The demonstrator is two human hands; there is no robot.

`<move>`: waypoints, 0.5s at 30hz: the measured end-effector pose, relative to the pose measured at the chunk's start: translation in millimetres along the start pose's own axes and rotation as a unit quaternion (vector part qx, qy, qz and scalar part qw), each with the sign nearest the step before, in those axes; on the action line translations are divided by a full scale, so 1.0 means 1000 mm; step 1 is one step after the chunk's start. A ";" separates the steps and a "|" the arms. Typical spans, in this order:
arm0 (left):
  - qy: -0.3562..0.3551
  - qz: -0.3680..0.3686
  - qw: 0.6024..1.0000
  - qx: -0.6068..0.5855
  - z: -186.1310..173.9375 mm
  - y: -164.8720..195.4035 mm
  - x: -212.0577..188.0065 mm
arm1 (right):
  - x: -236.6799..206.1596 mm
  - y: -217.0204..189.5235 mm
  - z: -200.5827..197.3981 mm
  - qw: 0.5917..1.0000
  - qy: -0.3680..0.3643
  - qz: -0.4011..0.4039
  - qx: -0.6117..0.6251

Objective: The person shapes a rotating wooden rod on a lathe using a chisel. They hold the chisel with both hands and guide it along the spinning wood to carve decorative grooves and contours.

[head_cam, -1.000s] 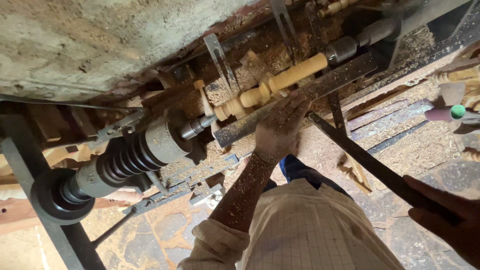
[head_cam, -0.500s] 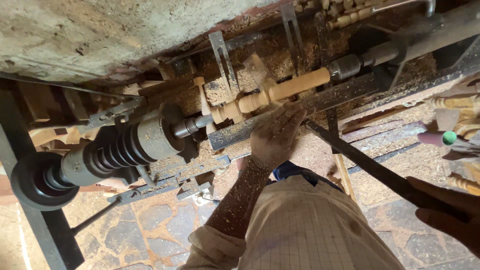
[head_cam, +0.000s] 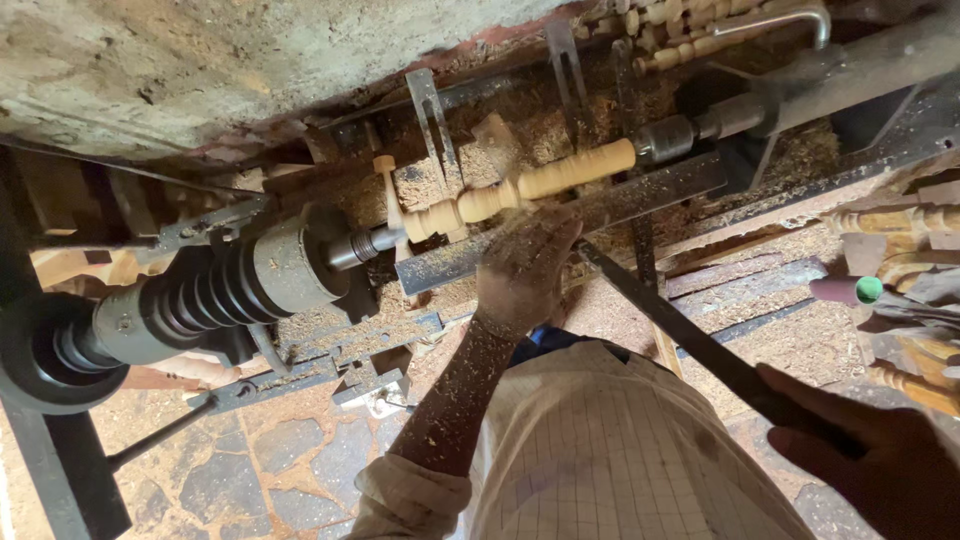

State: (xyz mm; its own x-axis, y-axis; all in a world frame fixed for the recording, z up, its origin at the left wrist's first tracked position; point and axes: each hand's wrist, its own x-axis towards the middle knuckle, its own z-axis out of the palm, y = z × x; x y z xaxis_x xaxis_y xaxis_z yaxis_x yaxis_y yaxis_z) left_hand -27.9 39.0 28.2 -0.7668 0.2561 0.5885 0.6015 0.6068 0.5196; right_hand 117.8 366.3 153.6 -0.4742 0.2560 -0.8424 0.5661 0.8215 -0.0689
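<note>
With the pale wooden spindle [head_cam: 520, 190] held between the lathe's two ends, the left hand [head_cam: 522, 270] should press the long dark chisel [head_cam: 690, 340] flat on the metal rest [head_cam: 560, 225], fingers curled over it, while the right hand [head_cam: 870, 450] grips the handle firmly.

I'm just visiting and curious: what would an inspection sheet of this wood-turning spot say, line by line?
Surface: metal rest bar dusted with sawdust.
Job's things: pale spindle mounted between the lathe's dark pulley end and metal tail end; long dark chisel angled toward it.
Clutter: turned spindles at right, green-capped tool, sawdust heaps.
Hands: left hand on the rest over the chisel tip; right hand grips its handle.
Cables: nothing seen.
Surroundings: stone floor, rough wall.
</note>
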 end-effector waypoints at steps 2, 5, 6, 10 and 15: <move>0.006 0.008 1.000 0.000 0.003 -0.002 -0.002 | -0.009 0.000 0.010 0.999 0.018 -0.043 0.013; -0.004 0.002 1.000 -0.004 0.006 -0.005 -0.009 | -0.019 0.000 0.030 0.999 -0.013 0.037 0.006; -0.002 0.002 1.000 -0.006 0.007 -0.007 -0.011 | -0.021 0.001 0.035 0.995 -0.037 0.091 -0.003; -0.012 0.013 1.000 0.013 0.005 -0.010 -0.017 | -0.023 -0.007 0.055 0.995 0.053 -0.087 -0.003; -0.041 0.018 0.999 -0.002 -0.001 -0.011 -0.015 | -0.044 -0.020 0.061 0.998 0.033 -0.001 0.053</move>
State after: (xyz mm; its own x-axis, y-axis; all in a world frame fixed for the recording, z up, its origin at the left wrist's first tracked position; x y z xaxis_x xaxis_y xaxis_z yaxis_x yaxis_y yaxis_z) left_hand -22.1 27.5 14.5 -0.7601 0.3397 0.5540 0.6302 0.5933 0.5008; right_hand 168.6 307.3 159.3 -0.5175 0.2902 -0.8049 0.6313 0.7646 -0.1302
